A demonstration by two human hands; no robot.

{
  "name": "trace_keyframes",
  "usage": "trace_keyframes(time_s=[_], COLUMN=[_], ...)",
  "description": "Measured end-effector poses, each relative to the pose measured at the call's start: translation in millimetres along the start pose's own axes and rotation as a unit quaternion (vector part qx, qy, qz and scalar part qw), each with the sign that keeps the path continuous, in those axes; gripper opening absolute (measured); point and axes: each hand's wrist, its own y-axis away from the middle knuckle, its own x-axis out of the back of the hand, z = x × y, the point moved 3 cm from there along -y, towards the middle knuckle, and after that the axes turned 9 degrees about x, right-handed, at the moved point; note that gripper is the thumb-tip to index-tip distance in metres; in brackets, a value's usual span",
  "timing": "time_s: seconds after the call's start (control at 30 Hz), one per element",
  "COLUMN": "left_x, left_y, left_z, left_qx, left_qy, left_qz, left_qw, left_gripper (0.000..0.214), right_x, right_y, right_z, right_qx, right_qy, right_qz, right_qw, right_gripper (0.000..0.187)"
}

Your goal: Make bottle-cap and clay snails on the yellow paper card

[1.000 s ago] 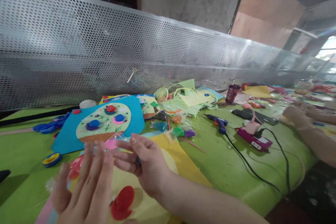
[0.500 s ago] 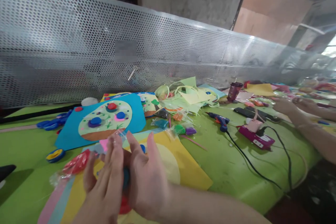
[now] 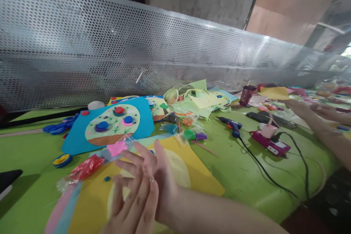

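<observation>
My left hand (image 3: 133, 206) and my right hand (image 3: 153, 170) are held palm to palm low in the middle, fingers stretched out; whatever lies between the palms is hidden. They hover over a yellow paper sheet (image 3: 197, 170) bearing a pale circle (image 3: 179, 170). A tiny blue bit (image 3: 106, 178) lies on the sheet just left of my fingers. Clear packets of red clay (image 3: 86, 166) and pink clay (image 3: 116, 148) lie close by on the left. Behind them rests a blue card with a round collage (image 3: 109, 126) studded with coloured caps.
A blue glue gun (image 3: 231, 126) and a pink power strip (image 3: 270, 142) with black cables lie to the right. Another person's hands (image 3: 315, 111) work at the far right. Paper scraps (image 3: 200, 100), clay packets (image 3: 192, 134), blue caps (image 3: 57, 128) and a perforated metal screen (image 3: 82, 51) stand behind.
My left hand has slid down and back against the right palm. The blue lump seen between the palms is now out of sight. The view shifted slightly left.
</observation>
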Motion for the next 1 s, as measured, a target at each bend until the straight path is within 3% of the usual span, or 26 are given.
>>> trace_keyframes(time_s=[0.07,0.13,0.23,0.37,0.47,0.53,0.73,0.9,1.0], left_x=[0.1,1.1,1.4,1.9,2.7,2.9,5.7,4.3,8.0], left_y=[-1.0,0.3,2.8,2.6,4.1,7.0,7.1,-3.8,-9.1], left_z=[-9.7,-18.2,-22.5,-14.2,-6.7,-1.7,3.4,-0.8,-11.9], left_qx=[0.012,0.036,0.052,0.028,0.023,0.009,0.029,-0.005,-0.035], left_qy=[0.0,0.025,0.067,0.088,0.057,0.051,0.038,0.078,0.101], left_qz=[-0.006,0.002,-0.04,-0.104,-0.086,-0.08,-0.094,-0.082,-0.088], left_qw=[1.0,0.999,0.996,0.99,0.994,0.995,0.994,0.994,0.99], left_gripper=[0.057,0.069,0.092,0.082,0.066,0.067,0.072,0.071,0.087], right_x=[-3.1,-5.8,-6.9,-3.1,0.0,0.3,1.4,3.7,0.0], right_y=[2.4,4.0,4.0,1.1,-2.2,-3.3,2.5,4.7,3.5], right_z=[2.7,1.7,-5.9,-14.7,-19.3,-19.8,-10.3,-11.2,-20.2], right_qx=[-0.037,-0.062,-0.043,-0.002,0.053,0.071,0.047,0.031,0.041], right_qy=[-0.003,-0.017,-0.025,-0.019,-0.023,-0.024,0.009,0.007,-0.028], right_qz=[-0.021,-0.03,-0.023,-0.015,-0.016,-0.03,-0.052,-0.043,-0.059], right_qw=[0.999,0.997,0.998,1.0,0.998,0.997,0.997,0.999,0.997], right_gripper=[0.065,0.068,0.067,0.06,0.062,0.064,0.063,0.066,0.07])
